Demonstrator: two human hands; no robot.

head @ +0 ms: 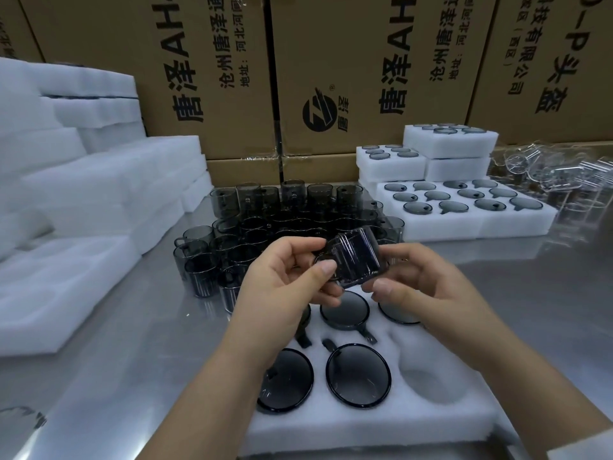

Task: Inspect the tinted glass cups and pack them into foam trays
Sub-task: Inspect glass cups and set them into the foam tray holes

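Observation:
A dark tinted glass cup (356, 258) is held tilted in the air between both hands, above the near foam tray (371, 423). My left hand (282, 283) grips its left side and handle with thumb and fingers. My right hand (421, 277) pinches its right side. Several tinted cups sit in the tray's pockets, among them one at the front (359, 375). One pocket at the right (428, 376) holds nothing. A cluster of loose tinted cups (265, 227) stands on the steel table behind my hands.
Filled foam trays (464, 220) are stacked at the back right, with clear glass cups (557, 171) beyond them. Empty foam trays (76, 200) pile up at the left. Cardboard boxes (348, 61) wall off the back. Bare steel table (139, 343) lies left of the near tray.

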